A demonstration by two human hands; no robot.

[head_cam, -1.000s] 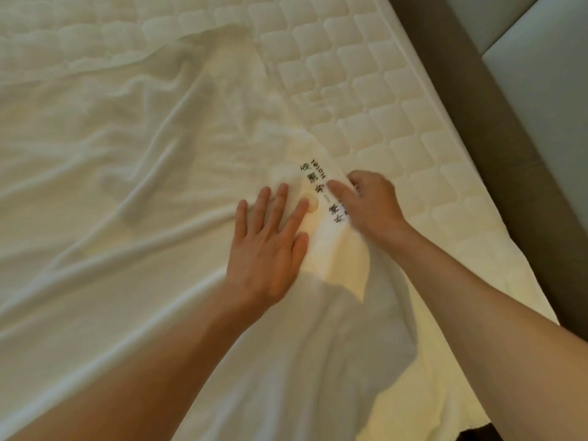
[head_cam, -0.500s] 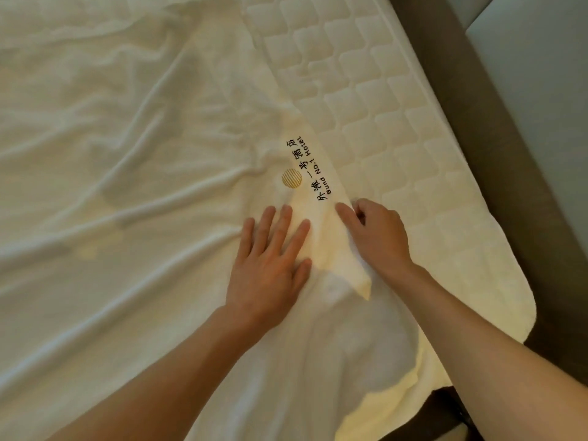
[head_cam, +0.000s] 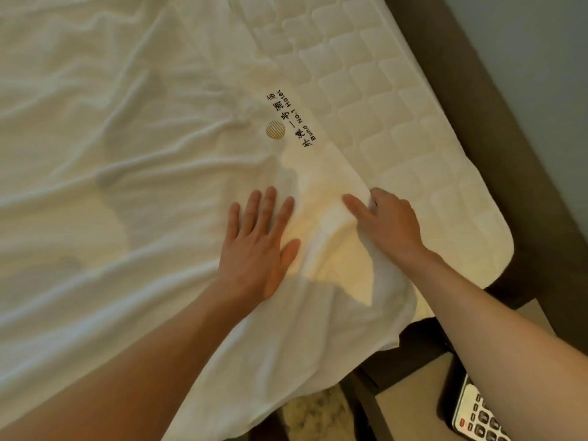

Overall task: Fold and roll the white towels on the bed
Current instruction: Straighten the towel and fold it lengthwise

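The towel [head_cam: 127,186] lies spread and wrinkled on the bed [head_cam: 397,106] (logo [head_cam: 275,130] near its right edge). The left hand [head_cam: 257,246] presses it flat, fingers straight; the right hand [head_cam: 385,224] grips that edge.

Most of the right hand's [head_cam: 386,224] fingers are tucked out of sight under the towel [head_cam: 127,154] fold by the right edge of the bed [head_cam: 397,90], and the remote [head_cam: 474,418] is cropped, buttons unreadable.
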